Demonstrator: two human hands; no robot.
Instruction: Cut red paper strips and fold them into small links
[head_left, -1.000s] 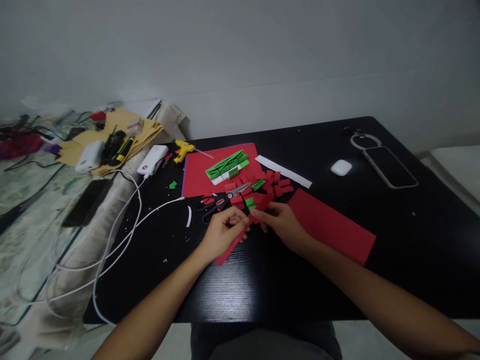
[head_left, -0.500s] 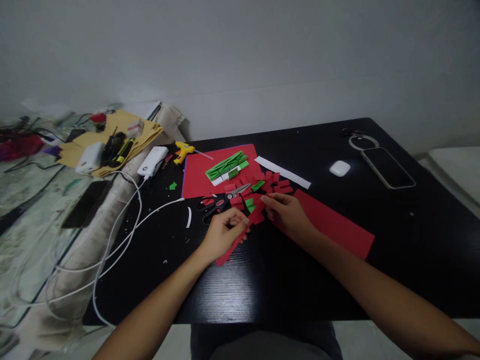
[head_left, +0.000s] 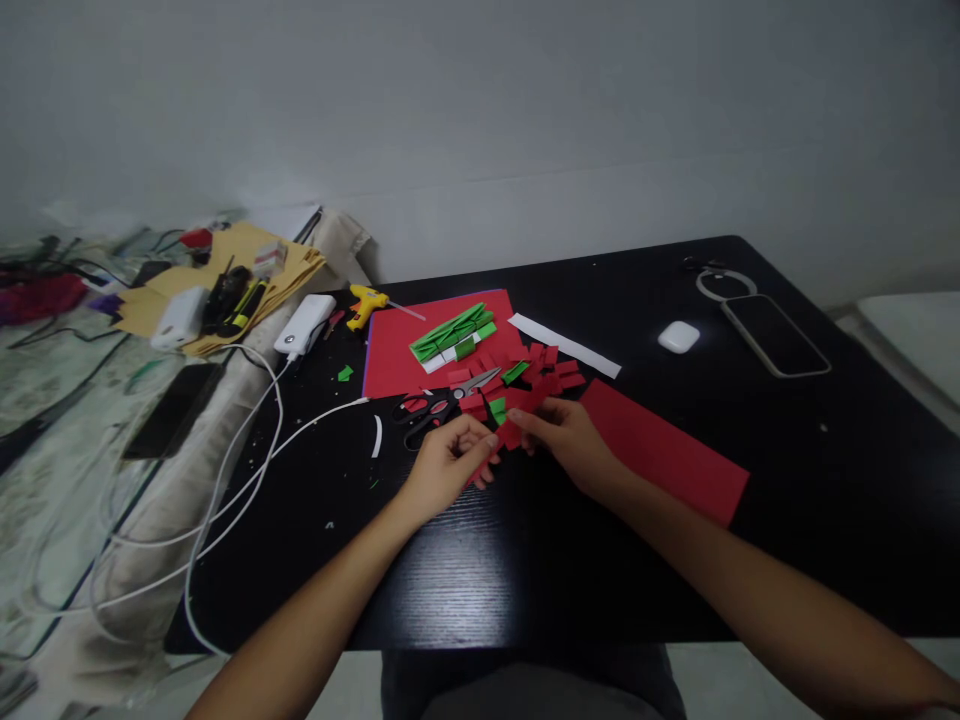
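Observation:
A red paper strip (head_left: 542, 391) runs between my two hands, over the table's middle. My left hand (head_left: 454, 462) pinches its near end between thumb and fingers. My right hand (head_left: 561, 437) is closed on the strip farther along, and its far end sticks out beyond the fingers. Just past my hands lie small folded red paper pieces (head_left: 568, 374) and a few green ones (head_left: 515, 373). Black-handled scissors (head_left: 442, 400) rest left of the pile, partly open, with blades toward the pieces. A red paper sheet (head_left: 660, 450) lies partly under my right forearm.
Behind the pile, folded green strips (head_left: 454, 333) lie on a red sheet (head_left: 390, 350), near a yellow glue gun (head_left: 365, 303). A white paper strip (head_left: 566, 345) lies at the back. White cables (head_left: 262, 470) cross the left. A phone (head_left: 776, 337) and white case (head_left: 679, 337) sit right.
My right hand has moved a little left and nearer along the red strip, closer to my left hand. The strip's loose near end no longer hangs below my left hand.

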